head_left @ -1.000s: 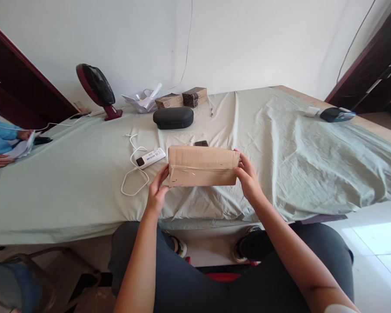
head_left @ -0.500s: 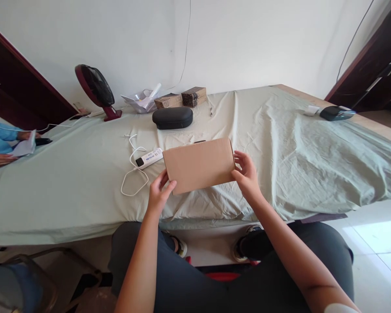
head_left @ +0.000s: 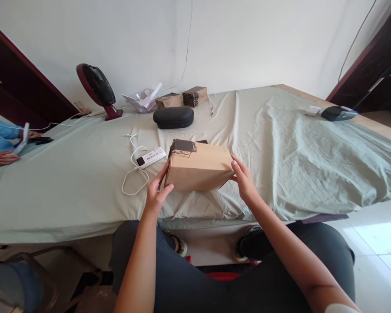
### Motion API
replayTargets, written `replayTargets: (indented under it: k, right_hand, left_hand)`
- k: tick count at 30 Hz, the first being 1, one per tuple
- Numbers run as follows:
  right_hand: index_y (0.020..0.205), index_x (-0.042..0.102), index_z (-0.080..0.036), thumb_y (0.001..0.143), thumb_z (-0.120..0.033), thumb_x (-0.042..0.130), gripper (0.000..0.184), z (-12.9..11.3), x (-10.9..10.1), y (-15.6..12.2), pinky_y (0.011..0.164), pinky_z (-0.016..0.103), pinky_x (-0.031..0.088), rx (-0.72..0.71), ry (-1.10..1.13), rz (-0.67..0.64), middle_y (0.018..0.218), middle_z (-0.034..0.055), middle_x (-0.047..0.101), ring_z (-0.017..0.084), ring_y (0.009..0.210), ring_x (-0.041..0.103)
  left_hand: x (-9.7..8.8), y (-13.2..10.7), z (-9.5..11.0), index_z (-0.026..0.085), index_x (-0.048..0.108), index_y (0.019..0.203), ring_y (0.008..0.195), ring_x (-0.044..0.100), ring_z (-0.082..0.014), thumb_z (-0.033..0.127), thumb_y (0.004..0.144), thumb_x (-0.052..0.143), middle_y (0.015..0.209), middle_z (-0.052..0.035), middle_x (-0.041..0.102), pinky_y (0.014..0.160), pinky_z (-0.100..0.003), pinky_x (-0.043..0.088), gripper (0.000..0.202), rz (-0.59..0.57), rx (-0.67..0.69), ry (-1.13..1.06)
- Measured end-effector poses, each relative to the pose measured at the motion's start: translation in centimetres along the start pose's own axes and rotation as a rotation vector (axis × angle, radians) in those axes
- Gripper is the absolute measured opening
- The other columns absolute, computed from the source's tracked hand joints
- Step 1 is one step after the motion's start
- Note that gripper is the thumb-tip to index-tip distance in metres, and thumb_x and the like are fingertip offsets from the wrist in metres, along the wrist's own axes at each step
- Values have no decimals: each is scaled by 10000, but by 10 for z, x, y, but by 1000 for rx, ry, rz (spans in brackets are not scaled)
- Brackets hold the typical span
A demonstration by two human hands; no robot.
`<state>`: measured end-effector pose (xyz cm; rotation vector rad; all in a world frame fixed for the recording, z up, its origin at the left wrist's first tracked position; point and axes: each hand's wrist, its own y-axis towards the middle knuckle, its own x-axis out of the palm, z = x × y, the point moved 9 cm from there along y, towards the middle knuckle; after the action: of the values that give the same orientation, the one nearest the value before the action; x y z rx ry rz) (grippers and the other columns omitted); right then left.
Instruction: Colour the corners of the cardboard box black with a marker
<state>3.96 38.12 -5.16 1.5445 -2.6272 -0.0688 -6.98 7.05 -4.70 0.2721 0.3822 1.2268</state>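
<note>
Table cover: pale green cloth [head_left: 84, 182], smooth at left, heavily wrinkled at right, where a bare wooden edge [head_left: 387, 129] shows.
Wall: plain white wall [head_left: 263, 43], a thin cable [head_left: 189, 34] hanging down it.
Floor: pale tiles [head_left: 378, 239], brightly lit at lower right.
Back of table: red fan [head_left: 99, 89], plastic basket [head_left: 141, 103] and taped cartons [head_left: 195, 96], with a black case [head_left: 173, 118] in front.
Far left: a co-worker's blue sleeve [head_left: 0, 134], papers in that person's hands.
Cardboard box [head_left: 202, 171]: tilted between both hands over the near side of the table, just right of a white power strip [head_left: 151, 158]; dark patch on its upper left corner.
Left hand [head_left: 157, 193]: partly spread, gripping the left end, thumb on the near face.
Right hand [head_left: 244, 178]: half curled, gripping the right end.
Forearms: both reach forward, converging on the box.
Contact with cloth: cannot tell.
</note>
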Motion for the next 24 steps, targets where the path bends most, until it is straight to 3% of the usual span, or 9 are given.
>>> replayTargets:
  k: [5,8,12,15,18,21,24]
  right_hand:
    - [1529,609,-303,887,-685,666,749,10,5,3,902,420,607,25,-9,-44,1358,98,684,326,1187,667]
    - [1607,510,-321,867,-604,679,810,10,3,6,955,438,577,14,-37,-56,1283,81,666,286,1110,666]
    - [1657,385,-350,823,-510,702,907,4,4,5,921,423,572,-6,-76,-108,1289,74,603,253,1058,650]
    - [1586,386,-355,811,-492,728,858,-5,11,2,816,387,571,-25,-74,-175,1241,62,578,235,981,664]
    - [1393,386,-341,793,-500,780,735,-12,16,-1,753,352,550,-42,-57,-213,1153,22,587,196,869,665]
    - [1133,356,-307,784,-504,813,608,-20,21,-4,707,314,523,-91,-63,-263,1021,-21,611,159,778,617]
    - [1008,342,-288,821,-506,795,536,-28,23,-7,655,287,470,-156,-148,-314,819,-64,555,141,694,529]
  left_hand:
    - [-2,-2,15,238,590,1567,1596,417,-362,353,899,704,1633,-78,564,1349,-470,311,687,9,64,10]
    - [-1,-2,24,264,573,1581,1642,331,-345,316,916,661,1673,-49,519,1375,-454,234,673,12,110,44]
    - [-2,-4,43,327,562,1584,1682,228,-309,274,958,601,1699,-25,484,1386,-466,166,630,24,279,152]
    - [-10,-5,51,334,617,1533,1609,352,-320,262,952,595,1636,-71,523,1347,-488,254,586,141,368,343]
    - [-22,-6,51,271,721,1410,1311,556,-309,291,908,634,1336,-127,584,1203,-481,435,510,311,337,510]
    - [-27,-8,53,225,760,1335,1090,587,-270,308,903,654,1093,-98,530,1094,-459,504,453,404,310,517]
    - [-30,-9,55,225,785,1268,1064,608,-249,270,902,676,1075,-89,539,1078,-420,513,384,458,309,432]
